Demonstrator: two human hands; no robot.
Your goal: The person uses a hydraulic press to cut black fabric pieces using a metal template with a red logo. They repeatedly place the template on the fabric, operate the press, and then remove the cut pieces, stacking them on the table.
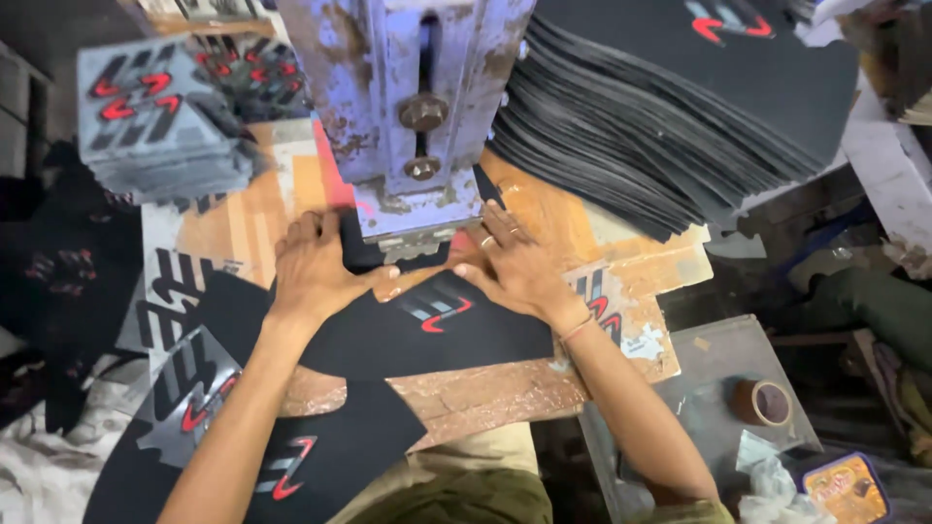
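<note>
both grips, left hand and right hand, open, flat on black sheet under press

Black sheet bears a grey-and-red zigzag mark; the press is rust-flecked blue.

**Black sheet held flat under the press head**

A black sheet printed with a grey and red mark was pressed flat on the worn counter by both hands. The left hand was laid on its left part, the right hand on its right, fingers spread beside the blue press head. A fanned stack of black sheets was seen at the upper right, a pile of cut printed pieces at the upper left, and a tape roll lower right.
</note>
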